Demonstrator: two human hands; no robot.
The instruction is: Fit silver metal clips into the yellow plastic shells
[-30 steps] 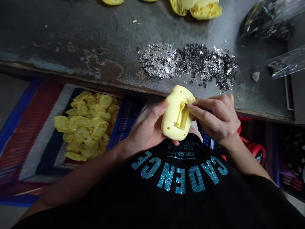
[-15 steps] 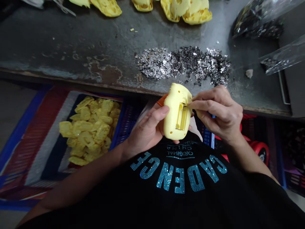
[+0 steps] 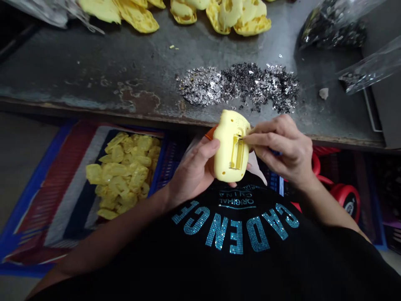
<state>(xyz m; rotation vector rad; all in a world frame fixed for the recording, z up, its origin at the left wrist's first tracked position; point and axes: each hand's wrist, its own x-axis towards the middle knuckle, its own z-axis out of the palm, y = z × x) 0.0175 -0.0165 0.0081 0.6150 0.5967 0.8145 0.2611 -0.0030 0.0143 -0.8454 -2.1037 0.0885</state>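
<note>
A yellow plastic casing [image 3: 223, 154] with a long battery compartment faces up in front of my chest. My left hand [image 3: 197, 167] is closed round its left side, the thumb lying on its edge. My right hand [image 3: 283, 148] pinches at the upper end of the compartment. Its fingertips hide whatever they hold, if anything. Bits of metal show inside the slot. Just beyond, on the bench, lie heaps of small shiny metal contact pieces [image 3: 202, 87], with a darker heap [image 3: 241, 81] beside them.
The metal bench [image 3: 94, 79] runs across, its front edge close to my hands. Several yellow shells [image 3: 138, 16] lie at the back. Bags of metal pieces [image 3: 338, 29] stand right. Below left, a blue crate [image 3: 40, 175] holds yellow parts [image 3: 125, 167]; a red wheeled object [image 3: 344, 198] is below right.
The view has shifted slightly. My left hand still holds the casing, and my right fingertips have moved a little further over the upper end of the compartment.
</note>
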